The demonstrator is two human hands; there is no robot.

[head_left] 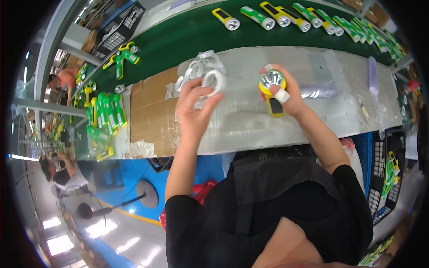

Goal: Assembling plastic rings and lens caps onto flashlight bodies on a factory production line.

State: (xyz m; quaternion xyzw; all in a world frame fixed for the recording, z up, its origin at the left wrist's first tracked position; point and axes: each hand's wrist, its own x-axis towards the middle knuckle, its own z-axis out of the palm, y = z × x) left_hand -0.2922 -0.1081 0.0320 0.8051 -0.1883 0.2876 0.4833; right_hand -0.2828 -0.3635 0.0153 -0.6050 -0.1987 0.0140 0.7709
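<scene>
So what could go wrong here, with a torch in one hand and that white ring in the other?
The white ring sits only at the left hand fingertips, so it might slip into the pile of rings. The yellow torch, held off the table by the right hand, could drop.

Left hand (194,105) pinching white ring (213,81), right hand (286,91) gripping yellow flashlight (273,89), over grey worktable (344,89)
</scene>
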